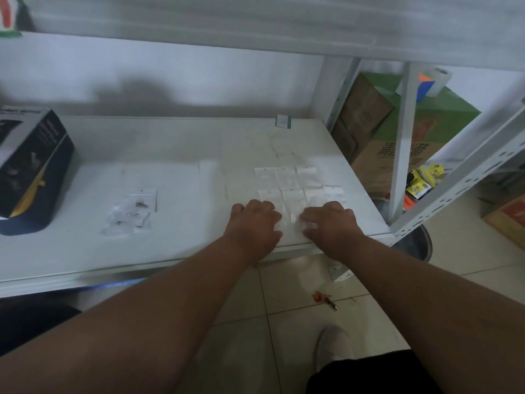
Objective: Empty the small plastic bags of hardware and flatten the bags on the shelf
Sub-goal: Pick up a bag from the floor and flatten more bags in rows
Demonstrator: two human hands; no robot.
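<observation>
Head view: left hand (pixel 255 223) and right hand (pixel 329 223) press a bag (pixel 291 220) flat on the shelf (pixel 184 155), fingers bent (grip unclear); flattened bags (pixel 284 177) lie at twelve o'clock; next, I judge, the unemptied bags (pixel 132 211) at nine o'clock.

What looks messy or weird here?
The flattened bags lie in tidy rows, but the little heap of bags further left is jumbled and crumpled. On the floor below, a reddish scrap and a pen-like thing lie dropped.
</observation>
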